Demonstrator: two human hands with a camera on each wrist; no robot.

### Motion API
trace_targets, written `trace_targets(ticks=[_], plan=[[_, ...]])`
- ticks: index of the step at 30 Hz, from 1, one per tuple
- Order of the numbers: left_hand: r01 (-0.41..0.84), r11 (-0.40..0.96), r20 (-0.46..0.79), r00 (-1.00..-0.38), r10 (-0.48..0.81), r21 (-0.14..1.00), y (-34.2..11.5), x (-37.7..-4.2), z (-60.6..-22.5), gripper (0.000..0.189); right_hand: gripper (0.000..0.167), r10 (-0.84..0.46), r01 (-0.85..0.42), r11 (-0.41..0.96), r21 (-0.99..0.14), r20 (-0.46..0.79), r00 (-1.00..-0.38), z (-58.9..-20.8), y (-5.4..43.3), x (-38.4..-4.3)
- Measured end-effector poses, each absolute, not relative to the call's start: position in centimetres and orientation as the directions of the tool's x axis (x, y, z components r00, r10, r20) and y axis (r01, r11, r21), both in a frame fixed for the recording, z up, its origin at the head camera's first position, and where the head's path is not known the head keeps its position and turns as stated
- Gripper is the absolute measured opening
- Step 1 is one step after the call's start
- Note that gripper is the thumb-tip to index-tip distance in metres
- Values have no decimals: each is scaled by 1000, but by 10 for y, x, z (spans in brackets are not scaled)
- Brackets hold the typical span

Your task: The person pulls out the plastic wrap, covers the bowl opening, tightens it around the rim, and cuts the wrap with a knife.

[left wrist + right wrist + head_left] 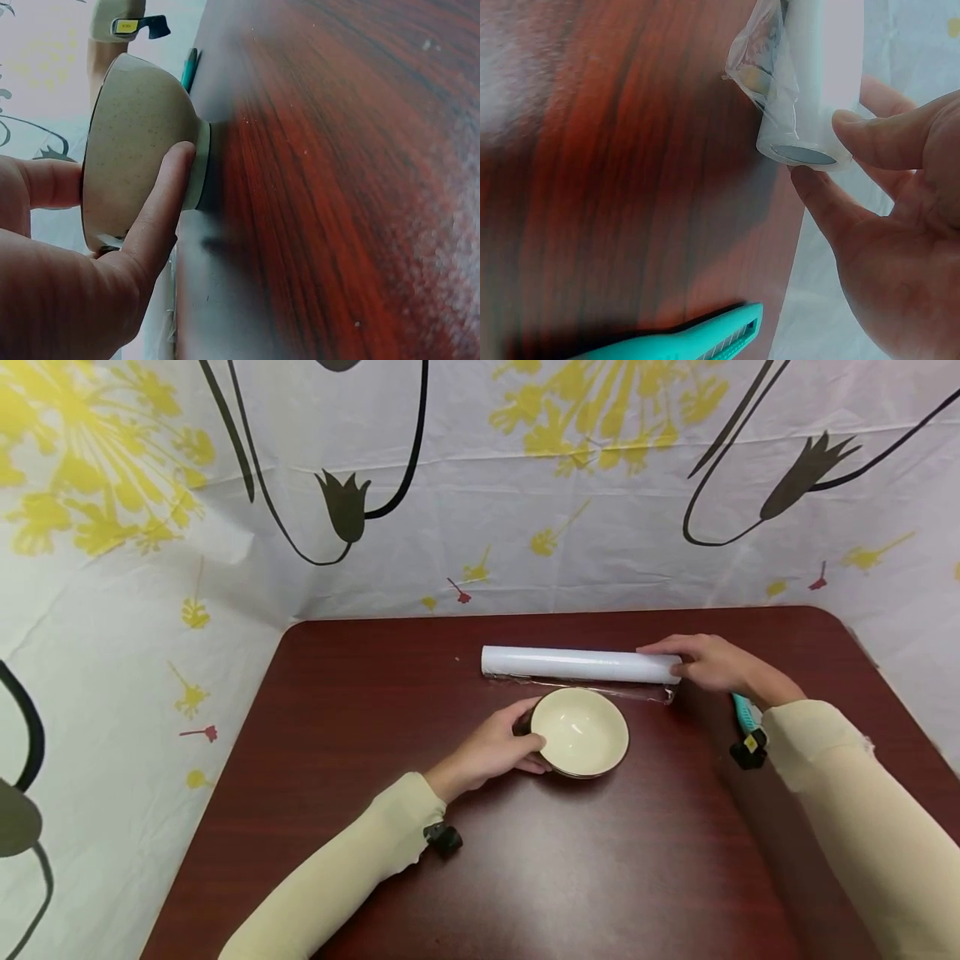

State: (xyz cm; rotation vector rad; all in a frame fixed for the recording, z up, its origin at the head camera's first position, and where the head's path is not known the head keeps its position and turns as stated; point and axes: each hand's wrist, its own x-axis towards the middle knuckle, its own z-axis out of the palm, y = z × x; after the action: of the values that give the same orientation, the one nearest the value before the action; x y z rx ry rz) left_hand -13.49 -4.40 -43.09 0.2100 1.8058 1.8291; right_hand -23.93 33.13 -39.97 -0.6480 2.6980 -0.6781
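Note:
A cream bowl (581,735) with a dark rim is upright near the middle of the table, and nothing shows inside it. My left hand (498,747) grips its left side, thumb at the rim and fingers along the outer wall, as the left wrist view shows near the bowl's foot (196,169). Behind the bowl lies a white roll of plastic wrap (577,664), its loose clear film (761,67) trailing along the near side. My right hand (708,662) holds the roll's right end between thumb and fingers.
A teal-handled tool, perhaps a cutter or peeler (682,341), lies by the right forearm, partly hidden in the head view. The dark red wooden table (337,693) meets a flower-printed cloth (450,527) at its back and sides.

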Motion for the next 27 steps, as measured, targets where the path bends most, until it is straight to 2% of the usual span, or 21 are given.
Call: trace_targets(ticks=[10,16,22,25,27], plan=[[-280,57,-273,-834,480,958,-41,-133,-434,72,49,-535,-438,758,-483,-77,-841,-401,327,-248],[-279,64,-276,-839,470,958,-41,-132,-434,73,56,-607,-551,676,-490,54,-793,-442,348,-278],[-275,49,-265,-840,474,960,-41,-133,-432,72,69,-584,-551,716,-428,63,-809,-499,377,-322],[-278,63,-274,-835,477,958,-43,-134,-430,71,69,-581,-550,719,-424,65,-811,-501,377,-324],[-275,83,-281,-839,466,958,-47,-136,-428,70,64,-584,-541,713,-446,49,-810,-484,368,-313]])
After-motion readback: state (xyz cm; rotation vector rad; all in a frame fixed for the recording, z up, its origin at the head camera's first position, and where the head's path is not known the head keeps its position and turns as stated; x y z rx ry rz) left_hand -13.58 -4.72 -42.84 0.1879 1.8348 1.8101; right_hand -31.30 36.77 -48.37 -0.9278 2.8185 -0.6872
